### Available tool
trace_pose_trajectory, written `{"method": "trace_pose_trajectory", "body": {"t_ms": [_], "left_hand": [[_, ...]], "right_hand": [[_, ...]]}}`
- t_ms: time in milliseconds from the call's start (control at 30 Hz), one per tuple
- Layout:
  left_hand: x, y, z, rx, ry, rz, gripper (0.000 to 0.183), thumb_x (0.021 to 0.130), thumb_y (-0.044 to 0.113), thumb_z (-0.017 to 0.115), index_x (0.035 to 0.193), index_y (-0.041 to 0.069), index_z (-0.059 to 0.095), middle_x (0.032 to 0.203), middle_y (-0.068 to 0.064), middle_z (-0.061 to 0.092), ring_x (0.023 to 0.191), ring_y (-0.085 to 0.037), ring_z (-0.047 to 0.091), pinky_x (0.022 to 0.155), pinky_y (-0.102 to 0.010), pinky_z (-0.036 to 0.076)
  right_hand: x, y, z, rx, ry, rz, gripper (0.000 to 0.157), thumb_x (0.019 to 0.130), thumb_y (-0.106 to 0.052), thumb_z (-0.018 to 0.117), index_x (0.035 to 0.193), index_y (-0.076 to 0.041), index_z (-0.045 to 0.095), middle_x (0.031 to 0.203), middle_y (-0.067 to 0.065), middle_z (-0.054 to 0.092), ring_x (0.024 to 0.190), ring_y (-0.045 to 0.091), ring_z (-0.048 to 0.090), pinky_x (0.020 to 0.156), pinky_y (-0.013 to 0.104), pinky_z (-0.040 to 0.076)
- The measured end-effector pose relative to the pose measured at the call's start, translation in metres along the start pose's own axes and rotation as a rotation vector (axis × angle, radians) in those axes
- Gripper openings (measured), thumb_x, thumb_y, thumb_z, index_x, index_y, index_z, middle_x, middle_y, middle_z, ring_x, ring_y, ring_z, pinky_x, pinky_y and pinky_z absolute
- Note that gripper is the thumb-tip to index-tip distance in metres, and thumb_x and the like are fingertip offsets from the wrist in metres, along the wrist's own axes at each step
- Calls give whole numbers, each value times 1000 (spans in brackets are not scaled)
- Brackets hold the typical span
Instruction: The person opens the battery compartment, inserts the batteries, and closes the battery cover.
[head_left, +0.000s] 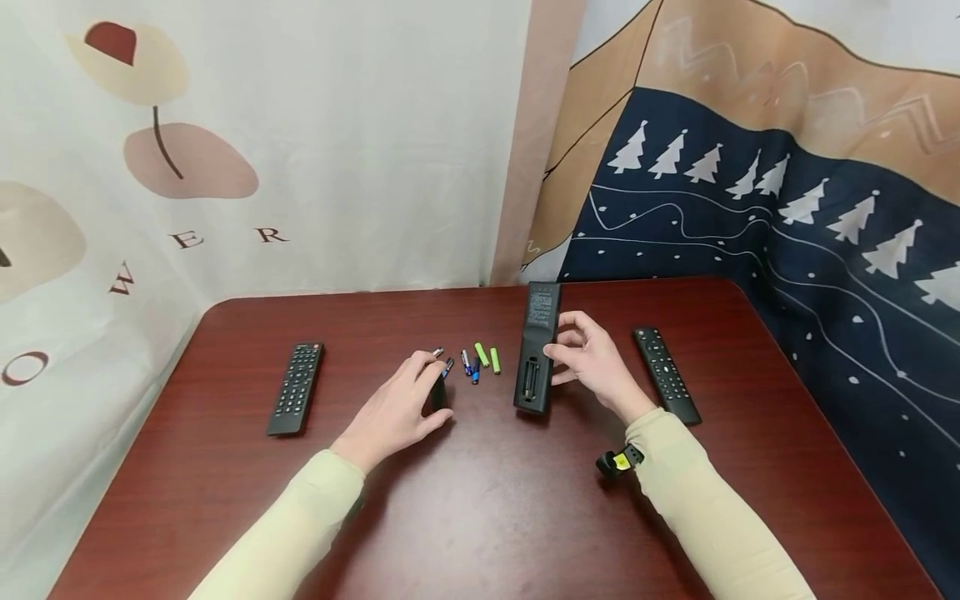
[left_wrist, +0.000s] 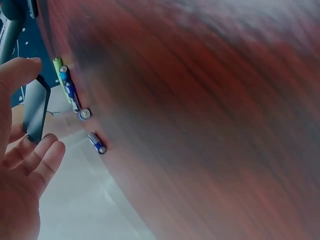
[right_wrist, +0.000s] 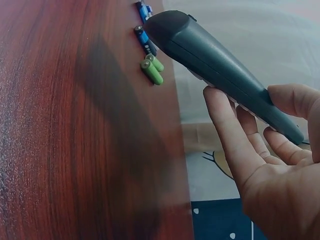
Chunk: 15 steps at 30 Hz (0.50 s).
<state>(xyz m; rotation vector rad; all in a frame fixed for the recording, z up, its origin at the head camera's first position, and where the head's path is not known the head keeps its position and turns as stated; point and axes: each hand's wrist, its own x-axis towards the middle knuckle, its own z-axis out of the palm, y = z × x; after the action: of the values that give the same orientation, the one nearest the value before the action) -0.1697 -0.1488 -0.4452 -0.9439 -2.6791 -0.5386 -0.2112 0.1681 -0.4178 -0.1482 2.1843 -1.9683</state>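
Note:
My right hand (head_left: pixel 596 362) grips a black remote control (head_left: pixel 538 333) above the table, its back turned toward the head camera. The battery compartment (head_left: pixel 531 379) at its lower end is uncovered; whether a battery lies inside I cannot tell. In the right wrist view the thumb presses one face of the remote (right_wrist: pixel 220 65), fingers on the other. A small dark battery cover (left_wrist: pixel 37 107) is pinched by its ends between the thumb and fingers of my left hand (head_left: pixel 393 408). Just beyond that hand lie blue-and-silver batteries (head_left: pixel 476 371) and two green ones (head_left: pixel 495 361).
One black remote (head_left: pixel 297 387) lies face up at the left of the brown table (head_left: pixel 480 517), another remote (head_left: pixel 666 375) at the right, near my right forearm. Printed curtains (head_left: pixel 375 150) hang behind the table's far edge. A black wrist device (head_left: pixel 619 461) sits at my right cuff.

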Motion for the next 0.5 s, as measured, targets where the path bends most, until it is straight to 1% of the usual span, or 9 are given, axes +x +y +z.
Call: {"method": "trace_pose_trajectory", "body": {"t_ms": [100, 233, 500], "left_hand": [[-4, -4, -2, 2, 0, -11, 58, 82, 22, 89, 126, 0, 59, 121, -11, 53, 102, -23, 57, 85, -36, 56], [-11, -9, -4, 13, -13, -31, 57, 82, 23, 89, 125, 0, 59, 120, -12, 53, 101, -22, 58, 83, -36, 57], [-18, -19, -8, 51, -15, -22, 59, 81, 23, 89, 127, -2, 60, 119, -13, 54, 97, -23, 58, 81, -36, 57]], "right_hand": [[0, 0, 1, 1, -6, -2, 42, 96, 0, 65, 135, 1, 47, 106, 24, 66, 79, 19, 74, 65, 43, 64], [-1, 0, 0, -5, -1, 14, 42, 96, 0, 65, 135, 1, 47, 105, 23, 67, 79, 20, 74, 65, 43, 64], [-3, 2, -7, -27, 21, 26, 44, 97, -2, 66, 136, 0, 47, 109, 26, 66, 81, 22, 74, 66, 42, 65]]}}
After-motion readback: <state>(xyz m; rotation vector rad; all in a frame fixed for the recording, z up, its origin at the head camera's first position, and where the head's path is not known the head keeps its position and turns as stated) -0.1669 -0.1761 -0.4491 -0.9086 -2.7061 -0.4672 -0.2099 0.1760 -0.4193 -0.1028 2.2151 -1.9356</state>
